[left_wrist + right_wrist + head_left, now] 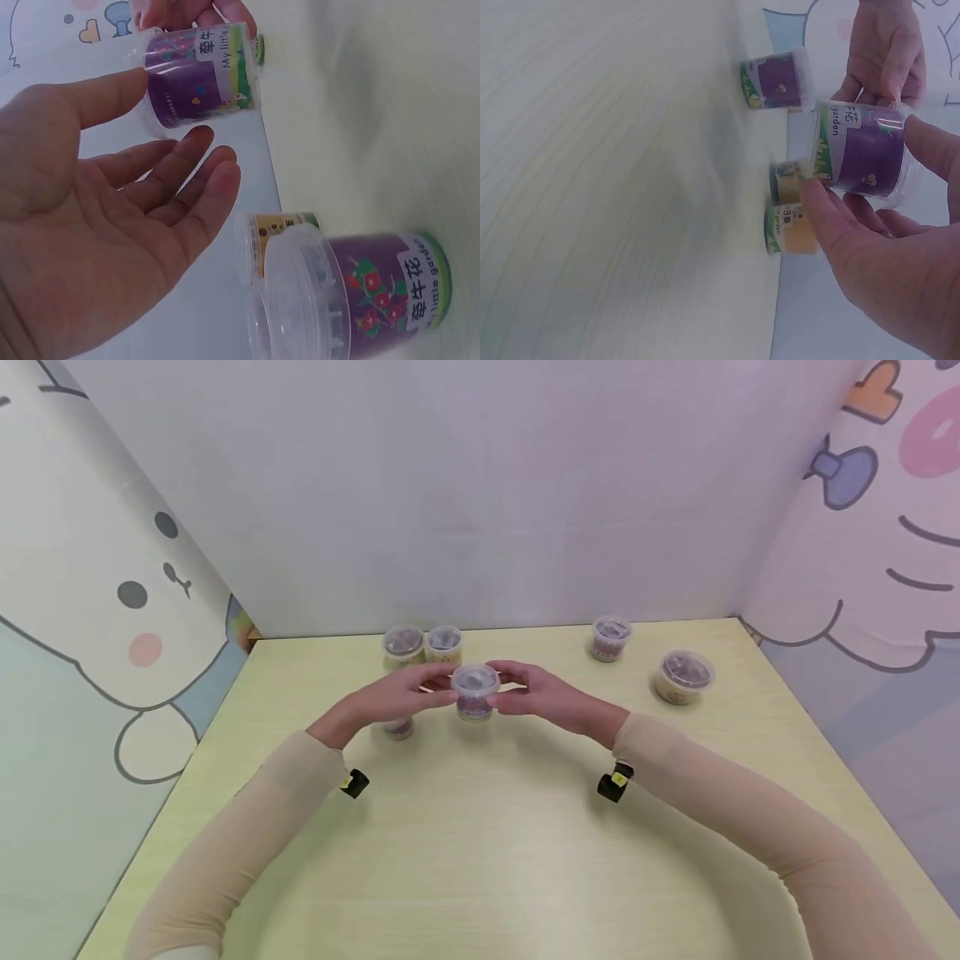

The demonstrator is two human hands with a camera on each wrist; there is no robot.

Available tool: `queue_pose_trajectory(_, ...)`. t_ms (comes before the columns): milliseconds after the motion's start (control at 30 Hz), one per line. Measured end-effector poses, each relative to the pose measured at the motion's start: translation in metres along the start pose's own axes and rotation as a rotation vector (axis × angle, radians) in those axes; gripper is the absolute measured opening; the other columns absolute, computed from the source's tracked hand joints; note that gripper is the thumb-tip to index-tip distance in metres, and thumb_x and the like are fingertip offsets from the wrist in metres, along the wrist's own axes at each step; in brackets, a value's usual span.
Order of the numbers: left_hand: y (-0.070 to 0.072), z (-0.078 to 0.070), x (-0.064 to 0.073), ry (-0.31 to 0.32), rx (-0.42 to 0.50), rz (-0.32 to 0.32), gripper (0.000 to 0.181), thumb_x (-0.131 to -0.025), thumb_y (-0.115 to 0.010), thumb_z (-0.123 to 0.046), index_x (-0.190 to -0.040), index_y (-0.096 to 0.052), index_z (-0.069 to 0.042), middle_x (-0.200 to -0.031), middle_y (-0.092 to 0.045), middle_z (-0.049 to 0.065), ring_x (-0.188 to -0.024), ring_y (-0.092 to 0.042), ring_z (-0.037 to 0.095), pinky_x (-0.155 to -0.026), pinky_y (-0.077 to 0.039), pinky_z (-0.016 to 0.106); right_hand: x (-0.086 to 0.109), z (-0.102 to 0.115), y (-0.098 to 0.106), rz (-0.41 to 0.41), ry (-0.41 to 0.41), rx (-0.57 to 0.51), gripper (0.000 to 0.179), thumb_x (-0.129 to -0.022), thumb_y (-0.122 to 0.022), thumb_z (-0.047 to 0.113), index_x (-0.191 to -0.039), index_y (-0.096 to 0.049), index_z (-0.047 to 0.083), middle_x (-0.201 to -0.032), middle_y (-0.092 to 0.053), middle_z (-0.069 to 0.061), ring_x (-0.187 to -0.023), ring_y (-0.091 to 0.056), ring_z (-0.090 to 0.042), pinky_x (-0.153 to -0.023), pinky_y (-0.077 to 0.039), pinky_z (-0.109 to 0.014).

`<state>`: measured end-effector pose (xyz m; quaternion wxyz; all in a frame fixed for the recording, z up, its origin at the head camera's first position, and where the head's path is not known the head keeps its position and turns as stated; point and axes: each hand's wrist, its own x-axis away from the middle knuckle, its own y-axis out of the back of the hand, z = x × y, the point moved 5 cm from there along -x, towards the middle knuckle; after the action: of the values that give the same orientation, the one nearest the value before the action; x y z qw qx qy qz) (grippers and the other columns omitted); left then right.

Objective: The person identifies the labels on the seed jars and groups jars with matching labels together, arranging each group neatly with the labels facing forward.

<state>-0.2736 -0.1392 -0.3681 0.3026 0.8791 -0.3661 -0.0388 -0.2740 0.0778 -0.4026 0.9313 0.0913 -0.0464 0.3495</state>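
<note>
A lidded plastic cup with a purple printed label is held up between both hands in the middle of the head view. My left hand holds its left side, thumb towards me and fingers behind. From the other side my right hand grips it; the right wrist view shows the thumb near the lid and a finger by the base of the cup. Partly hidden under my left hand stands another purple cup, whose flower print and clear lid show large in the left wrist view.
Behind my left hand, two cups with yellowish labels, one wider and one narrower, stand side by side. A purple cup and a wide pale cup stand back right. Cloth-covered walls border the wooden table.
</note>
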Motion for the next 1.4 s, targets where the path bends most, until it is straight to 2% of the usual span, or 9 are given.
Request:
queue_pose_trajectory(167, 0.008, 0.008, 0.006, -0.023, -0.067, -0.004, 0.056, -0.103, -0.062, -0.022, -0.152, -0.043, -0.002, -0.137, -0.059, 0.014, -0.126, -0.055, 0.03, -0.106, -0.045, 0.049, -0.016, -0.006, -0.013, 0.003, 0.012, 0.036, 0.069, -0.097, -0.071, 0.026, -0.156, -0.037, 0.017, -0.143, -0.051, -0.006, -0.129, -0.054, -0.023, -0.105, -0.048, -0.041)
queue_pose_trajectory(333, 0.012, 0.015, 0.013, -0.019, -0.139, -0.043, 0.049, -0.101, -0.066, -0.02, -0.146, -0.053, -0.006, -0.134, -0.061, 0.008, -0.123, -0.055, 0.03, -0.102, -0.048, 0.05, -0.029, -0.007, -0.023, 0.013, 0.028, 0.084, 0.067, -0.096, -0.073, 0.027, -0.155, -0.041, 0.02, -0.145, -0.05, -0.004, -0.128, -0.056, -0.025, -0.106, -0.046, -0.044)
queue_pose_trajectory(500, 0.014, 0.021, 0.017, -0.003, -0.196, -0.092, 0.048, -0.099, -0.069, -0.021, -0.144, -0.056, -0.01, -0.135, -0.061, 0.007, -0.125, -0.055, 0.032, -0.098, -0.051, 0.05, -0.039, -0.01, -0.027, -0.002, 0.021, 0.082, 0.068, -0.096, -0.073, 0.021, -0.155, -0.04, 0.016, -0.144, -0.051, -0.007, -0.127, -0.057, -0.027, -0.104, -0.048, -0.041)
queue_pose_trajectory(600, 0.014, 0.025, 0.021, -0.007, -0.285, -0.131, 0.05, -0.098, -0.069, -0.025, -0.143, -0.056, -0.007, -0.138, -0.061, 0.01, -0.128, -0.055, 0.034, -0.105, -0.041, 0.059, -0.044, -0.011, -0.03, -0.013, 0.015, 0.082, 0.071, -0.096, -0.072, 0.015, -0.157, -0.035, 0.01, -0.144, -0.05, -0.013, -0.127, -0.057, -0.031, -0.102, -0.05, -0.04)
queue_pose_trajectory(700, 0.013, 0.029, 0.027, -0.014, -0.367, -0.167, 0.051, -0.097, -0.071, -0.026, -0.141, -0.058, -0.005, -0.137, -0.062, 0.012, -0.129, -0.054, 0.034, -0.103, -0.032, 0.067, -0.048, -0.013, -0.036, 0.0, 0.011, 0.08, 0.074, -0.096, -0.071, 0.012, -0.158, -0.031, 0.006, -0.146, -0.048, -0.017, -0.128, -0.056, -0.034, -0.101, -0.051, -0.039)
queue_pose_trajectory(800, 0.012, 0.034, 0.032, -0.01, -0.411, -0.201, 0.051, -0.095, -0.073, -0.026, -0.138, -0.06, -0.004, -0.136, -0.062, 0.013, -0.129, -0.053, 0.035, -0.099, -0.032, 0.068, -0.052, -0.014, -0.042, 0.019, 0.009, 0.086, 0.075, -0.096, -0.071, 0.011, -0.158, -0.03, 0.004, -0.147, -0.047, -0.018, -0.129, -0.056, -0.033, -0.1, -0.052, -0.038)
queue_pose_trajectory(900, 0.011, 0.038, 0.037, -0.011, -0.42, -0.222, 0.051, -0.094, -0.074, -0.027, -0.137, -0.061, -0.004, -0.136, -0.061, 0.015, -0.128, -0.052, 0.039, -0.096, -0.034, 0.067, -0.054, -0.015, -0.046, 0.027, 0.01, 0.107, 0.075, -0.097, -0.07, 0.011, -0.159, -0.028, 0.003, -0.147, -0.047, -0.019, -0.129, -0.056, -0.032, -0.098, -0.052, -0.036)
queue_pose_trajectory(1133, 0.005, 0.042, 0.036, -0.046, -0.339, -0.224, 0.049, -0.093, -0.075, -0.018, -0.136, -0.059, 0.002, -0.136, -0.055, 0.023, -0.129, -0.048, 0.04, -0.107, -0.038, 0.06, -0.054, -0.016, -0.048, 0.03, 0.007, 0.127, 0.075, -0.098, -0.069, 0.01, -0.159, -0.026, 0.002, -0.148, -0.046, -0.019, -0.129, -0.055, -0.034, -0.099, -0.052, -0.036)
queue_pose_trajectory(1400, 0.003, 0.049, 0.039, -0.087, -0.352, -0.244, 0.049, -0.093, -0.075, -0.014, -0.135, -0.059, 0.005, -0.135, -0.056, 0.024, -0.129, -0.048, 0.041, -0.109, -0.037, 0.058, -0.057, -0.017, -0.054, 0.029, 0.019, 0.153, 0.073, -0.097, -0.07, 0.012, -0.158, -0.03, 0.004, -0.148, -0.046, -0.017, -0.129, -0.056, -0.033, -0.102, -0.05, -0.037)
